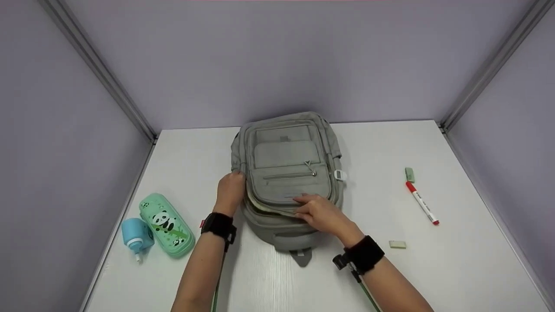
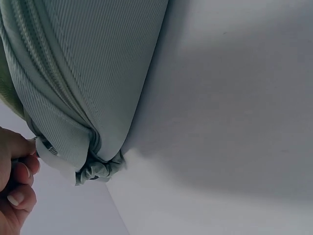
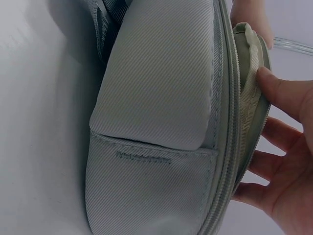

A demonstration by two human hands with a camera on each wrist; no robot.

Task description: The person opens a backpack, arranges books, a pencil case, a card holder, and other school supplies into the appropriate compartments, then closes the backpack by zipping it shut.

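Note:
A grey-green backpack [image 1: 286, 164] lies flat in the middle of the white table [image 1: 455, 268]. My left hand [image 1: 233, 180] is at the bag's left side. In the left wrist view the left hand [image 2: 22, 161] pinches a pale zipper pull [image 2: 49, 155] at the bag's seam. My right hand [image 1: 308, 207] is at the near edge of the front panel. In the right wrist view the right hand [image 3: 269, 127] holds the raised zipper edge [image 3: 250, 88], thumb on one side and fingers spread on the other. That compartment gapes a little; its inside is hidden.
A green panda pencil case [image 1: 167, 225] and a small blue bottle [image 1: 136, 236] lie at the near left. On the right lie a red-capped marker [image 1: 422, 202], a green eraser [image 1: 409, 174] and a pale eraser [image 1: 397, 244]. Purple walls close three sides.

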